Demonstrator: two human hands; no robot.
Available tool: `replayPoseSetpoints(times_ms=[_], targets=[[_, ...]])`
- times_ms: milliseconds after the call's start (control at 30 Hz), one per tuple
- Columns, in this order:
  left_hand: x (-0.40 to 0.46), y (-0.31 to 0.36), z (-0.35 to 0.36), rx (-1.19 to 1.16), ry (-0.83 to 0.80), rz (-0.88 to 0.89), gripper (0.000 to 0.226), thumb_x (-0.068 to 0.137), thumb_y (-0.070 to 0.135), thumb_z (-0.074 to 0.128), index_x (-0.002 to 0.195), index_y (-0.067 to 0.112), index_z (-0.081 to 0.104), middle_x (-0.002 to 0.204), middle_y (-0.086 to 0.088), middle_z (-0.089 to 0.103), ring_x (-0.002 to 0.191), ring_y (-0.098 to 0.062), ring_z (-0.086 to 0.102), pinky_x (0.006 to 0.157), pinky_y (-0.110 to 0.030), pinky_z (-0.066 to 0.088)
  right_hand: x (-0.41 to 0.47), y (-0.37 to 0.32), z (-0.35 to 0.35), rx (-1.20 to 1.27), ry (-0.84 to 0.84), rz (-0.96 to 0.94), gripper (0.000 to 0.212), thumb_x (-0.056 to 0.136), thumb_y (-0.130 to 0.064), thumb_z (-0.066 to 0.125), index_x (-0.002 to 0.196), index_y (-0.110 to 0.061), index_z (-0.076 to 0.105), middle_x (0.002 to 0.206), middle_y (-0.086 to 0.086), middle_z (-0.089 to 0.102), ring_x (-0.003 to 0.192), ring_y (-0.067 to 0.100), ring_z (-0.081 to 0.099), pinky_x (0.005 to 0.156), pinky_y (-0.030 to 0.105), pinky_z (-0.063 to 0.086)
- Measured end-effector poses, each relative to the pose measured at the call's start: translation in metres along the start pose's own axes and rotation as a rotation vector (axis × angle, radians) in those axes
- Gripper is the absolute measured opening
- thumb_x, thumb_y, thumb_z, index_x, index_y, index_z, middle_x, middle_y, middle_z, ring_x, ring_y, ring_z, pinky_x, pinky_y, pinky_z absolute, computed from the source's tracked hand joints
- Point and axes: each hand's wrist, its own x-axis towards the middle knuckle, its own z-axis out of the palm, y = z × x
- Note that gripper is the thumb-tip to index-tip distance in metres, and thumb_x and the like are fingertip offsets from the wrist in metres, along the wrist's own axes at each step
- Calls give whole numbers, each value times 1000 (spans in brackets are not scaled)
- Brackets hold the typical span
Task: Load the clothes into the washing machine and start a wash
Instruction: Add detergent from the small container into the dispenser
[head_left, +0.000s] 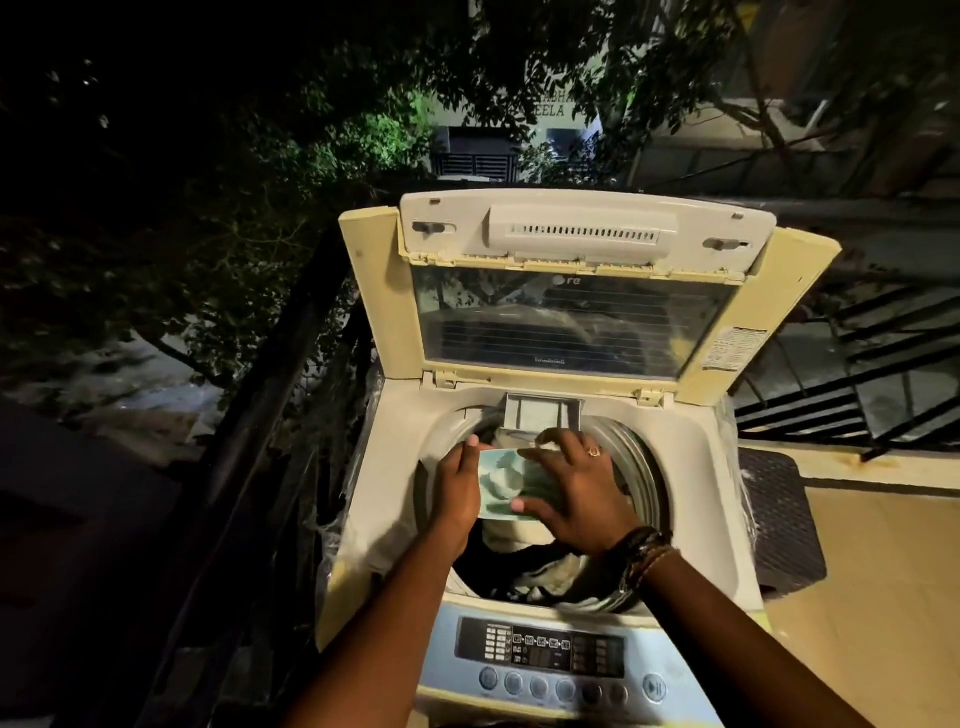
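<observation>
Your forearms come in from the bottom edge, crossing over the control panel (545, 656) of the washing machine (696, 457), and both hands meet above the open drum (641, 467). Your left hand (457, 491) curls along the left edge of a pale green packet (501, 480), thumb at its top corner, while your right hand (576, 493) spreads over its right side, pinching it between thumb below and fingers above, just in front of the small dispenser tray (543, 413) at the back of the opening. Loading looks mostly done, as far as you can judge: clothes (530, 566), dark and light mixed, already lie in the drum beneath your hands. What seems left is to deal with the packet, which I take to be detergent though its print is too blurred to read, then lower the lid (571, 291), which stands upright, and press the start button (653, 687) at the panel's right end. By count: one machine, one lid, one packet, two hands, one ring and a stack of bracelets (641, 558) on your right wrist, and roughly seven round buttons along the panel; the garments are too tangled to number.
</observation>
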Motion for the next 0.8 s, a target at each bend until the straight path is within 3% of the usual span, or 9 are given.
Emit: replayPoseSetpoints(times_ms=[100,200,333,400,500,633,800], targets=[[3,-1,4,-40,-45,-29,42,103,44,46,109,12,72,97,-12,74,88,-31,71,81,-38,59,-10,-2,-10,-59,-106,-35,102,72,-84,58,151,-24,38,158,6,30,144,28,25,115,47,25],[9,-11,18,41,-106,-12,54,86,71,51,98,23,74,95,-6,76,94,-32,71,91,-53,56,-21,8,-23,7,-123,37,106,72,-71,71,155,-18,31,156,8,35,143,29,32,117,50,32],[-13,15,43,106,-236,144,33,104,43,44,90,25,69,91,-4,71,90,-26,66,78,-33,53,-34,25,-44,17,-105,110,109,64,-62,82,151,-15,37,151,7,40,135,29,43,113,43,39],[-19,21,55,173,-347,287,34,99,52,43,97,31,70,95,2,70,91,-19,65,81,-32,53,-45,36,-56,15,-62,146,106,63,-62,81,148,-12,42,147,9,43,131,31,44,111,44,40],[-24,21,74,516,-495,583,55,83,69,53,123,32,63,122,8,62,115,-11,57,102,-35,47,-67,53,-75,10,-4,203,103,63,-63,78,146,-12,44,142,8,46,124,32,47,104,46,45],[-42,38,108,913,-643,895,117,50,78,78,149,34,32,145,8,42,130,-14,42,106,-35,39,-98,80,-99,6,81,285,102,62,-61,79,144,-10,47,139,9,47,123,31,49,106,43,44],[-53,41,177,1014,-697,1040,114,57,69,81,150,27,32,141,3,41,128,-21,42,104,-41,43,-128,122,-131,24,107,358,103,57,-55,84,143,-13,46,142,7,45,126,28,46,110,40,39]])
